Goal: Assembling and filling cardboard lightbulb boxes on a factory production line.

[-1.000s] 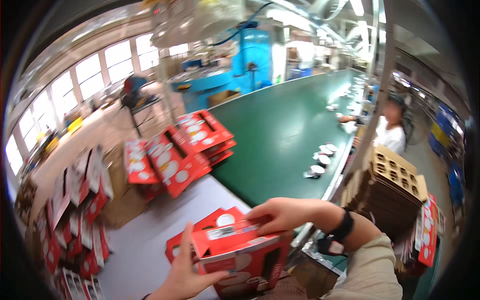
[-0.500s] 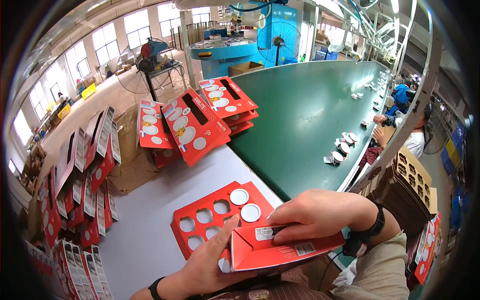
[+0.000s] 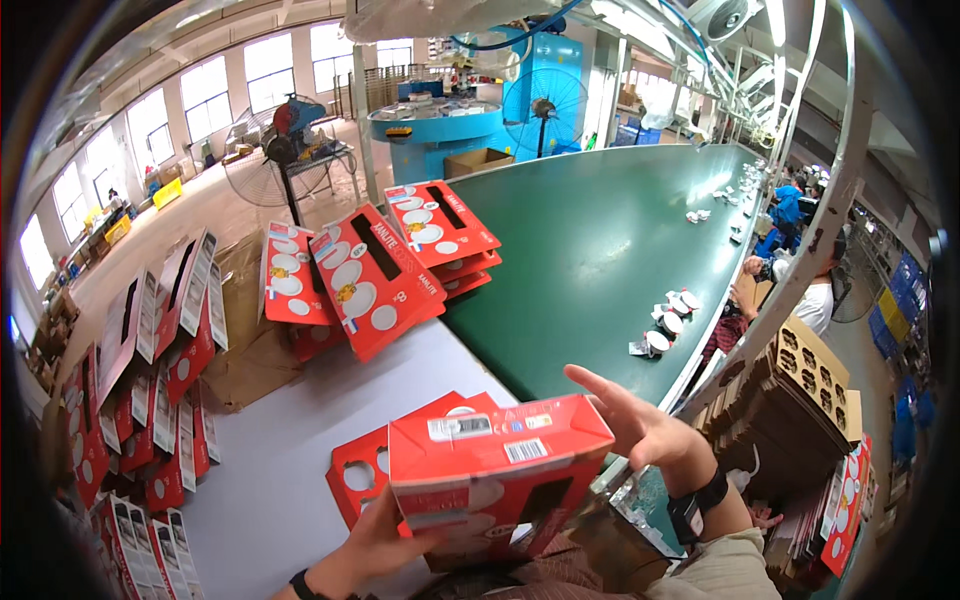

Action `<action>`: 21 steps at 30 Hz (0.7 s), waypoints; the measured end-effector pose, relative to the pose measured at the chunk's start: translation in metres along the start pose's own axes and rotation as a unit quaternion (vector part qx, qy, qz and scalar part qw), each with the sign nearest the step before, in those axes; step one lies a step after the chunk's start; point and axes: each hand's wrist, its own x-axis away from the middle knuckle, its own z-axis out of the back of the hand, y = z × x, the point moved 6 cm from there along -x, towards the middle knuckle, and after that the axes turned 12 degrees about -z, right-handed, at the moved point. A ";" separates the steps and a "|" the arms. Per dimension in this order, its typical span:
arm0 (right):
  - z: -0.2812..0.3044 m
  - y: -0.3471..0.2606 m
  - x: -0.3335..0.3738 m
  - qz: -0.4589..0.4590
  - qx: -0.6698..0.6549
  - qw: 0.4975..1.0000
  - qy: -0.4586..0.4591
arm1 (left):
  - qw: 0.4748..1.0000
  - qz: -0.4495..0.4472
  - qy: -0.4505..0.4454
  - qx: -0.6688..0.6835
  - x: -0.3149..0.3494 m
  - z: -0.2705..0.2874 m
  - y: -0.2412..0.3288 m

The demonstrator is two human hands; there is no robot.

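Beyond the far edge of the white table (image 3: 262,450), a pale brown floor (image 3: 215,213) is bordered by a cream wall (image 3: 238,86) pierced by tall rectangular windows (image 3: 269,72). Past the left edge of the green belt (image 3: 590,250), a rounded blue counter (image 3: 437,128) is seen; white tube lights (image 3: 776,28) are lit overhead.

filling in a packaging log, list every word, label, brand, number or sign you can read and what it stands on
Wording and brands are not copied here; only where print stands:
Red box in the left hand: barcode, pale label and small symbols on its upper side.
Red propped carton: large white lettering beside a black strip.
Cartons piled at left: print too small to read.
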 end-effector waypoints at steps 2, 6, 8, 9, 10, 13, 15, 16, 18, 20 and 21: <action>0.004 0.028 -0.007 0.000 0.075 0.994 0.081 | 0.999 0.005 0.010 0.049 -0.001 0.004 -0.003; 0.014 0.066 -0.024 0.035 0.098 0.969 0.223 | 0.987 0.051 0.086 0.123 -0.009 0.013 -0.025; 0.027 0.058 -0.044 0.083 0.103 0.956 0.262 | 0.993 0.002 0.095 0.070 -0.013 0.014 -0.030; 0.032 0.059 -0.050 0.085 0.093 0.948 0.292 | 0.993 -0.024 0.097 0.059 -0.014 0.009 -0.035; 0.038 0.060 -0.055 0.084 0.060 0.948 0.302 | 0.998 -0.016 0.044 -0.044 -0.014 0.004 -0.044; 0.045 0.060 -0.074 0.045 0.006 0.960 0.277 | 0.994 0.084 0.061 -0.039 0.000 -0.010 -0.076; 0.044 0.056 -0.082 0.070 0.017 0.962 0.263 | 0.997 0.044 0.069 -0.010 0.000 -0.009 -0.080; 0.041 0.056 -0.087 0.078 0.017 0.964 0.252 | 0.995 0.065 0.080 0.002 0.004 -0.005 -0.083; 0.032 0.059 -0.091 0.084 0.026 0.971 0.220 | 0.987 0.111 0.113 0.006 0.013 0.007 -0.083; 0.020 0.066 -0.094 0.084 0.077 0.977 0.179 | 0.976 0.111 0.164 0.094 0.017 0.018 -0.078; 0.011 0.074 -0.093 0.081 0.111 0.977 0.162 | 0.971 0.111 0.179 0.110 0.019 0.026 -0.076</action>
